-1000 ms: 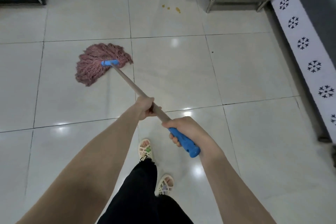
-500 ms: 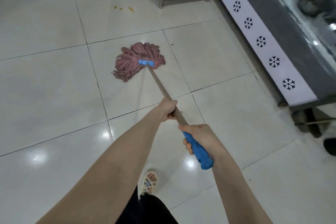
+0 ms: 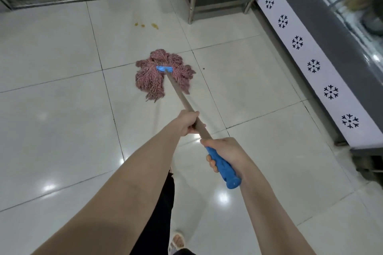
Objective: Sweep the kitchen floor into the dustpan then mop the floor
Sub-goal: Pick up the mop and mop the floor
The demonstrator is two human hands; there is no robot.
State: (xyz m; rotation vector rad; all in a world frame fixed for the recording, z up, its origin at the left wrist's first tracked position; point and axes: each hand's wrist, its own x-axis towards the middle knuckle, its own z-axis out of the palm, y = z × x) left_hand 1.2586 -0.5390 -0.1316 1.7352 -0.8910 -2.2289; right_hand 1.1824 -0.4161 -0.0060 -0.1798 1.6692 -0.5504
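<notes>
Mop head (image 3: 163, 75): pink strings spread flat on the floor (image 3: 62, 130), near the yellow spots (image 3: 145, 25).
Left hand (image 3: 186, 123): fingers wrapped round the pole (image 3: 182, 99).
Right hand (image 3: 226, 152): fingers curled round the blue grip (image 3: 224, 168), behind the left hand.

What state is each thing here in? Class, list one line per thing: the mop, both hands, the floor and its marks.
mop head: strands splayed, lying on the floor.
mop pole: tilted, held in both hands.
left hand: grips the bare pole.
right hand: grips the blue grip at the end.
yellow spots: on the tile beyond the mop head, apart from it, unwiped.
floor: glossy, with bright glints.
</notes>
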